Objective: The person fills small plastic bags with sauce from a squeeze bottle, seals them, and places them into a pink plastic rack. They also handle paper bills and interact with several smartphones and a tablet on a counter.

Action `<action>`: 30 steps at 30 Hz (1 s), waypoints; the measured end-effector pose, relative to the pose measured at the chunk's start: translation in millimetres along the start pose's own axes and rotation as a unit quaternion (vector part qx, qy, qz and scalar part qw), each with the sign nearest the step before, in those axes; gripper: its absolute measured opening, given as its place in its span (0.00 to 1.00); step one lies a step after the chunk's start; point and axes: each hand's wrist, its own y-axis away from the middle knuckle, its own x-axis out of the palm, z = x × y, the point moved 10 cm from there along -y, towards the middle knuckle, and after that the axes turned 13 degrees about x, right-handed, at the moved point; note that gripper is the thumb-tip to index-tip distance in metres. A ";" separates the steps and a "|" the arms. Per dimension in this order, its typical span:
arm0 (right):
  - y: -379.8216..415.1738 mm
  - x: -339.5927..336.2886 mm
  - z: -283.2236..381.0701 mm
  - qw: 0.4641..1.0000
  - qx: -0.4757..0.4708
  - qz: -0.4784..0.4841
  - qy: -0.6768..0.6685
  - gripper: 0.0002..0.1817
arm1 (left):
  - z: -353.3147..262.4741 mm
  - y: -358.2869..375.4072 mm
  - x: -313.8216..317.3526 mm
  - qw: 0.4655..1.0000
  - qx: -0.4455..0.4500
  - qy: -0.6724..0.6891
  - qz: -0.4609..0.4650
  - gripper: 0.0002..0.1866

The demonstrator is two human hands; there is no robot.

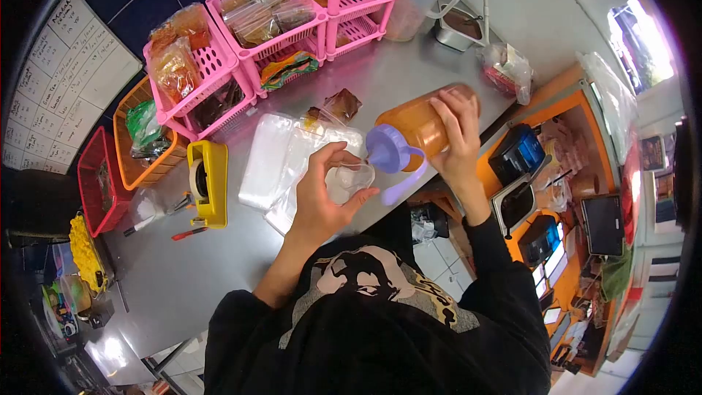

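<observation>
My right hand grips a large squeeze bottle full of orange-brown liquid, tipped on its side. Its lilac cap and spout point left, and a lilac cap strap hangs down from it. Fingers curled round its rim, my left hand holds a small clear plastic cup right by the spout. Beneath and left of that hand lie stacks of clear plastic bags on the steel table. Just beyond them is a small bag of brown sauce.
Pink tiered racks with bagged goods stand along the back, beside a clear jug and a metal container. Leftward are a yellow tape dispenser, an orange basket and a red basket. An orange counter holds devices at right.
</observation>
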 end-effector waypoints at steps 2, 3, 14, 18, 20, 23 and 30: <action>-13.4 -11.1 8.5 0.998 -0.046 -0.010 0.044 0.34 | -7.5 -4.8 -2.2 1.000 -0.001 -0.003 -0.005 0.40; -16.3 -15.0 18.4 0.992 -0.090 -0.020 0.089 0.33 | -9.6 -6.1 -3.2 1.000 -0.002 -0.005 -0.010 0.41; -18.6 -32.4 81.3 0.905 -0.319 -0.120 0.253 0.20 | -5.3 -5.7 5.2 0.990 -0.106 0.087 -0.002 0.41; -19.0 -33.4 86.1 0.879 -0.386 -0.109 0.258 0.14 | -0.5 -2.3 7.5 0.975 -0.154 0.162 -0.001 0.39; -20.9 -35.5 89.6 0.877 -0.395 -0.105 0.251 0.13 | 0.2 -3.4 7.9 0.974 -0.160 0.157 -0.004 0.40; -25.1 -38.0 94.5 0.877 -0.406 -0.094 0.239 0.12 | -1.1 -6.8 9.1 0.972 -0.174 0.160 -0.010 0.39; -29.7 -39.3 95.8 0.888 -0.404 -0.082 0.202 0.14 | -0.3 -9.5 6.8 0.970 -0.158 0.182 -0.037 0.37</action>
